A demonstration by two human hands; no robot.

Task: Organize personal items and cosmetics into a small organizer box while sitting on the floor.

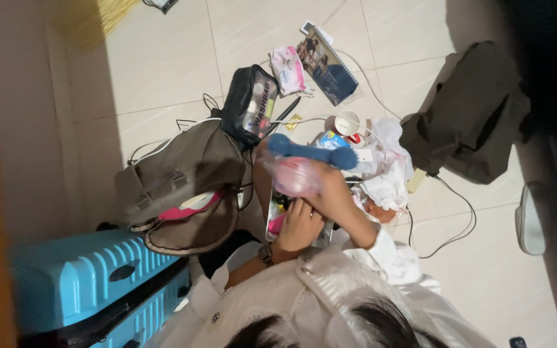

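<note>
Pale floor tiles (162, 58) carry a scatter of belongings, viewed from above the person's head; items are listed from left to right.

At the left edge stands a light blue hard-shell suitcase (78, 277). Just right of it an olive-brown bag (185, 174) lies open, with something pink showing in its mouth. Beyond the bag, farther away, a black-edged clear toiletry pouch (251, 106) stands on the floor, with white and black cables running past it.

At centre, the left hand (299, 227) is curled with its fingers reaching down into the pile; whether its grip is closed on anything cannot be told. The right hand (330, 190) is raised, its grip closed around a blurred pink object (294, 175), and a blue handheld fan (311, 151) shows just above it, apparently in the same grip.

Farther off lie a pink wipes packet (289, 69) and a dark booklet (327, 64). Right of the hands sit a white cup (347, 122) and crumpled white plastic (388, 174). A dark olive garment (469, 113) lies at the right, with a black cord (452, 225) looping nearby and a pale slipper (530, 219) at the far right.

Risks, as judged from this layout: two things held in one grip may slip, the fan being most likely to fall onto the cup below. Cables crossing the pile could snag a wrist and drag the pouch over. The left hand works unseen among clutter, so a small item could be knocked aside.
</note>
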